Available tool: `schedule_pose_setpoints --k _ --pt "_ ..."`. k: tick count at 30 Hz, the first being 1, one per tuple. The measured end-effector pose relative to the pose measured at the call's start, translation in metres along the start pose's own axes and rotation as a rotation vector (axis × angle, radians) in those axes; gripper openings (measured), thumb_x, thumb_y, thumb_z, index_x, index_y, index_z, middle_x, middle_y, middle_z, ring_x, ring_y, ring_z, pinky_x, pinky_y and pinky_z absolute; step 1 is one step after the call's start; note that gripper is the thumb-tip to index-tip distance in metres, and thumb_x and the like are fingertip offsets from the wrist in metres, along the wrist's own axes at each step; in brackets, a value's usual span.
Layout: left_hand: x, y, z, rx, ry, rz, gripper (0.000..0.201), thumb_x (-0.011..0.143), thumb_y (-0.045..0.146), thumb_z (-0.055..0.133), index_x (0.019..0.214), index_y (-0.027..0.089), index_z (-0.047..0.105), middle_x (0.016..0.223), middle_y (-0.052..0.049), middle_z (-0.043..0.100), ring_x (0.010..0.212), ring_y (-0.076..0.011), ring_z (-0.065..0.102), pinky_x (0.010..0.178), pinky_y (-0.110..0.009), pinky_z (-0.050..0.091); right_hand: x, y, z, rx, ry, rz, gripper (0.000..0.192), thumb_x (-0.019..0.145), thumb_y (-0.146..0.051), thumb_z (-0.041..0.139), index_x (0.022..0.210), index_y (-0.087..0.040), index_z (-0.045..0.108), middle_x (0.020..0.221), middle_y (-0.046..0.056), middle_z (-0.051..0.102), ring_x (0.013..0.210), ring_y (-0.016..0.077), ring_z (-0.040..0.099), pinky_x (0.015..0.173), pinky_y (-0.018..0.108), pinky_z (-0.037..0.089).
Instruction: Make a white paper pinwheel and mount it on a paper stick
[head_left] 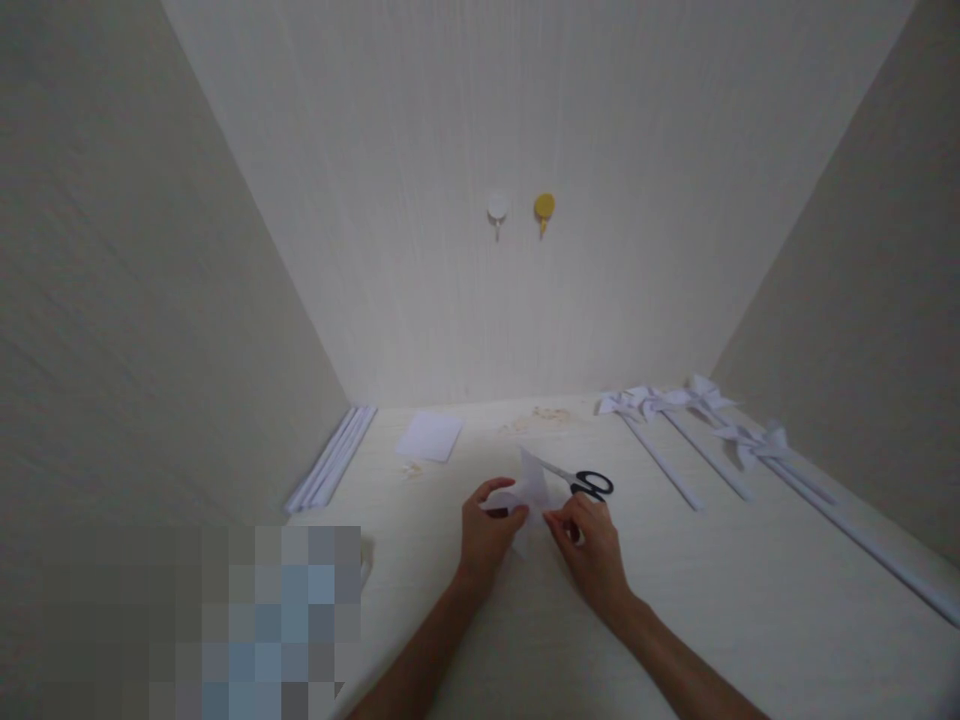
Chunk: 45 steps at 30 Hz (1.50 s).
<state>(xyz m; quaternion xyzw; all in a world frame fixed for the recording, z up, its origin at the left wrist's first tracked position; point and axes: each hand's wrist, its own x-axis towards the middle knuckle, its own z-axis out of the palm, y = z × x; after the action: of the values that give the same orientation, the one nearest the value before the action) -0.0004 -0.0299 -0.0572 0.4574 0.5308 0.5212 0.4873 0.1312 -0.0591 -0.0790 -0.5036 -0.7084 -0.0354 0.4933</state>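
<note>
pale walls (480,120), two hooks (497,212), light table (750,600)

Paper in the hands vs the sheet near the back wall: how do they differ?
The held paper is pinched between the left hand and right hand; the flat sheet lies untouched. The held paper is folded, one point sticking up; the flat sheet lies level on the table. The held paper is beside the scissors; the flat sheet lies nearer the rods. Both are white.
</note>
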Motion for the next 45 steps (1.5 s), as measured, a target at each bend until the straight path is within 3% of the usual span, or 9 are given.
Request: schedule_pose_setpoints --k 6,29,45 --pt "-0.0005 0.0012 -0.0004 -0.013 0.009 -0.001 0.035 0.049 0.015 0.065 0.083 0.011 0.06 0.051 0.001 0.06 0.045 -0.0108 0.055 0.044 -0.019 0.042 0.0007 -0.004 -0.0028 0.002 0.084 -0.025 0.019 0.079 -0.021 0.05 0.06 -0.018 0.05 0.053 -0.003 0.044 0.051 0.0109 0.042 0.057 0.026 0.031" --pt "-0.0043 0.0085 0.003 0.061 -0.027 0.021 0.032 0.048 0.009 0.062 0.081 0.011 0.062 0.046 0.005 0.055 0.041 -0.0063 0.048 0.04 -0.014 0.036 0.0011 -0.0011 -0.0009 -0.009 -0.103 0.067 0.023 0.082 -0.025 0.047 0.06 -0.017 0.05 0.056 -0.002 0.047 0.053 0.0115 0.045 0.059 0.027 0.03" --pt "-0.0038 0.0081 0.0022 0.016 -0.053 -0.025 0.036 0.049 0.012 0.064 0.085 0.012 0.062 0.05 0.003 0.058 0.043 -0.0074 0.05 0.043 -0.016 0.039 0.003 -0.0005 -0.0014 0.011 -0.082 0.061 0.021 0.079 -0.022 0.052 0.058 -0.017 0.051 0.056 -0.002 0.047 0.052 0.0114 0.044 0.057 0.027 0.031"
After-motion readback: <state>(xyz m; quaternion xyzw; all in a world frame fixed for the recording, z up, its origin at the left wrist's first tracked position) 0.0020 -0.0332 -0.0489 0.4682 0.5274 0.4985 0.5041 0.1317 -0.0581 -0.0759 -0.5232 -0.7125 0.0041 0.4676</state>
